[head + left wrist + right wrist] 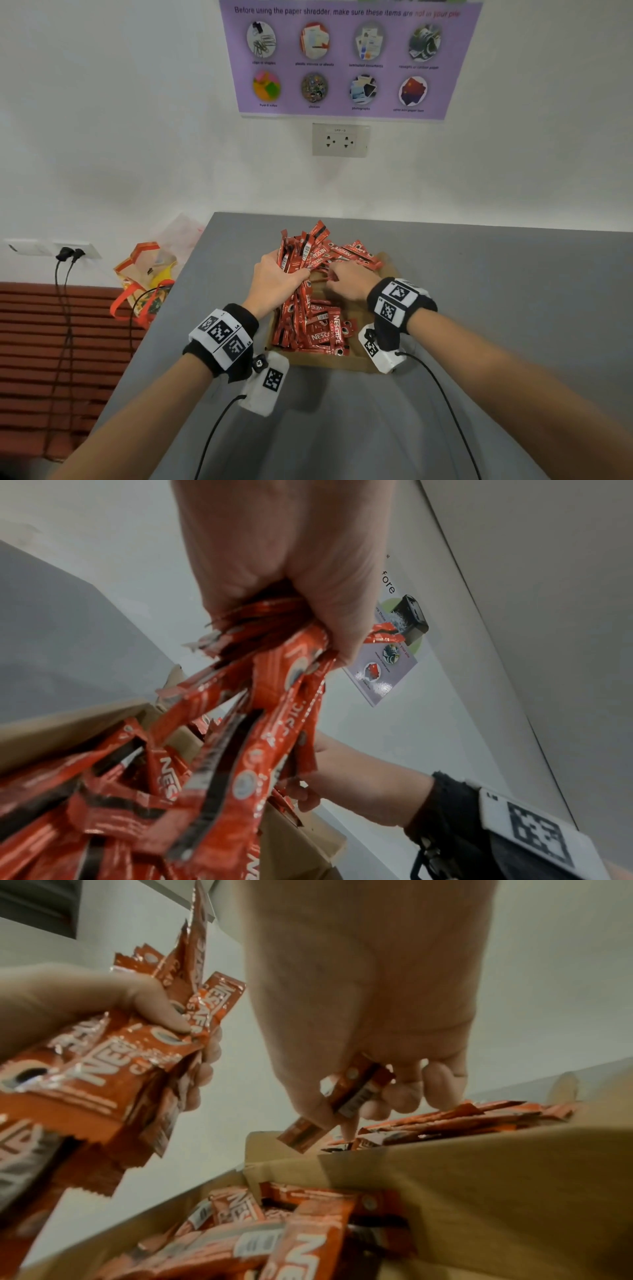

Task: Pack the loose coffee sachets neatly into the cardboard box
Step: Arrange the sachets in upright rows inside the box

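Both hands work over the cardboard box (342, 361) near the surface's (513, 308) far edge: our left hand (274, 279) fists a sachet bundle (299, 253) to square it, while our right hand (349, 277) pinches one coffee sachet (346, 1096) between curled fingers (440, 1083).

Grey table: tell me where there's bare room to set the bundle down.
The grey table lies bare right of the cardboard box, between the box and the person, and in a narrower strip left of it. The box is crowded with coffee sachets, with the left hand and right hand over it.
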